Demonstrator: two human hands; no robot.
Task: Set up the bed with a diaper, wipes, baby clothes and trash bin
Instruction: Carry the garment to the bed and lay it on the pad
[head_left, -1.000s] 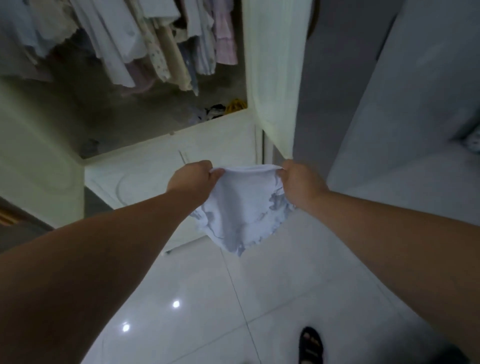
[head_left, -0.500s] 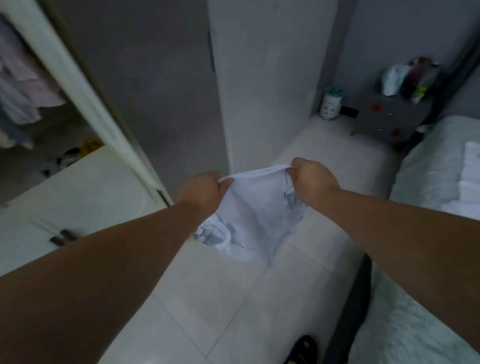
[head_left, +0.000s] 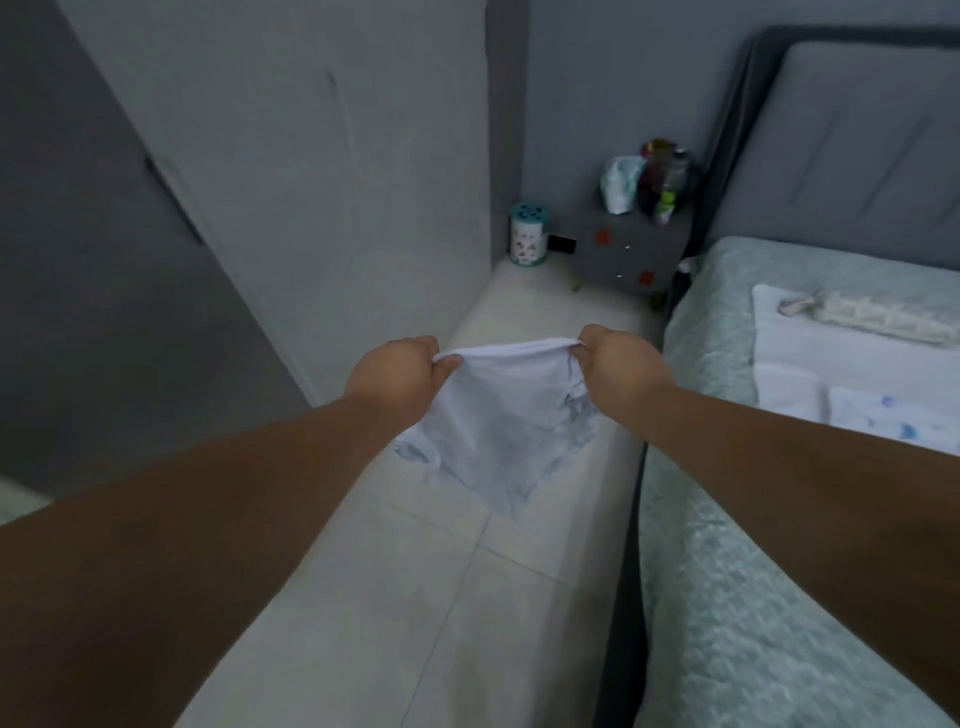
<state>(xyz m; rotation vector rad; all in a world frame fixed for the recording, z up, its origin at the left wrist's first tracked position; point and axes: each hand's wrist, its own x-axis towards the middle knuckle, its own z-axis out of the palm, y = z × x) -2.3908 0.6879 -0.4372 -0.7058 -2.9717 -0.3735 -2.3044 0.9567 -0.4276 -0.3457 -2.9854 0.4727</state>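
A small white baby garment (head_left: 501, 431) hangs spread in front of me over the floor. My left hand (head_left: 397, 379) pinches its top left edge and my right hand (head_left: 615, 364) pinches its top right edge. The bed (head_left: 727, 597) with a pale green cover lies to the right. On it a white cloth (head_left: 810, 364) is laid out, with a folded white piece with blue marks (head_left: 893, 421) on it and a ribbed white item (head_left: 883, 317) near the top. A small teal-lidded bin (head_left: 529, 235) stands on the floor in the far corner.
A grey bedside cabinet (head_left: 631, 254) stands beside the bed's grey headboard (head_left: 857, 156), carrying a white pack (head_left: 621, 183) and bottles (head_left: 667, 179). Grey walls close the left side. A narrow strip of white tiled floor (head_left: 441, 597) runs between wall and bed.
The view has swung right, away from the open wardrobe toward the bed. Both hands have kept hold of the white garment throughout.
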